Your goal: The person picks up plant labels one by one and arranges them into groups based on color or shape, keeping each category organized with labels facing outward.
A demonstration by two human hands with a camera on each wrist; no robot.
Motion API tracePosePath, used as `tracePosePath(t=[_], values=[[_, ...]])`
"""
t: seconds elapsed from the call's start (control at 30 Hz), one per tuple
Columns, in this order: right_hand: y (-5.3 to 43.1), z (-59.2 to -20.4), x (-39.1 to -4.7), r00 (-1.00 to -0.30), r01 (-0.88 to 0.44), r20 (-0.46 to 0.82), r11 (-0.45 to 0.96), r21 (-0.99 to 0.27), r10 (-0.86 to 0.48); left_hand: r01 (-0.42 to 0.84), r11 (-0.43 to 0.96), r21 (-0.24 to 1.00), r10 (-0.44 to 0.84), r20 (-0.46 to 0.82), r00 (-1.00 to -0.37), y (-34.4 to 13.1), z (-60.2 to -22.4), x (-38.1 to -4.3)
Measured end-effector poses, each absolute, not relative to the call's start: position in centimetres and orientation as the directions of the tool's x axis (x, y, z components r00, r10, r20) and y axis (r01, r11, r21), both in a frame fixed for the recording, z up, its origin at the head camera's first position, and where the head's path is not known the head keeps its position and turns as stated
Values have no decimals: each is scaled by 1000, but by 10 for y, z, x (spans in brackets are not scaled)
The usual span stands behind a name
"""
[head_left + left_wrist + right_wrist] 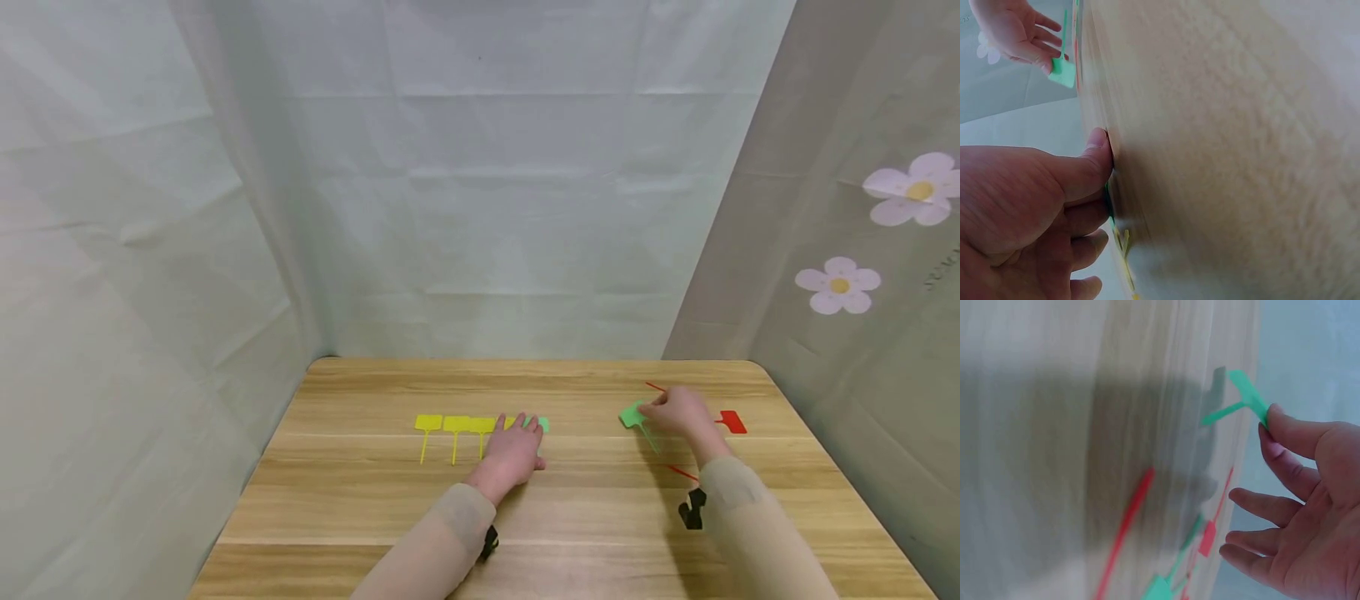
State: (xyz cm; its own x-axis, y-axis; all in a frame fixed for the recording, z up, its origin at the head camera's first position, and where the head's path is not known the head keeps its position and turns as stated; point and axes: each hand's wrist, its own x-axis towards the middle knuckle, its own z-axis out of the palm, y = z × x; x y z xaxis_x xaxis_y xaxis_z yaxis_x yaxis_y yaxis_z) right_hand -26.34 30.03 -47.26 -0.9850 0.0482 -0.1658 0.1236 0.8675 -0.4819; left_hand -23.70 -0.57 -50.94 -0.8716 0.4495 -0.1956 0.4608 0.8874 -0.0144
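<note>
Between thumb and forefinger my right hand (678, 410) pinches a green T-shaped plant label (632, 415) at the edge of its flat head; its stem points down and right. The right wrist view shows this green label (1249, 398) raised off the table, the other fingers spread. My left hand (513, 454) rests on the table at the right end of a row of labels, fingers extended over a second green label (543, 424), mostly hidden. Several yellow labels (429, 422) run leftward from there, heads at the back and stems toward me.
Beneath and around my right hand lie red labels (732, 422) and, in the right wrist view, another green label (1159, 589). The wooden table (352, 500) ends at a hanging pale cloth (487, 250) behind. A flower-printed cloth (810, 208) hangs along the right.
</note>
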Motion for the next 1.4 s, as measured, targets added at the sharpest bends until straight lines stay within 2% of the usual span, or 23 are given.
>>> tracePosePath(t=[0.27,0.47,0.87,1.4], values=[[272,-494,-256,-988,110,-153,721,-684,5,455,891,-11,444,-200,-874,-8,-508,-237],[243,-500,-251,-992,102,-126,667,-738,12,456,890,-17,444,-200,-873,-8,-510,-238],[207,-512,-254,-999,31,-52,677,-736,-11,449,894,-8,438,-204,-875,-6,-508,-239],[189,-521,-253,-998,55,-53,728,-683,26,454,891,5,446,-194,-874,-6,-508,-238]])
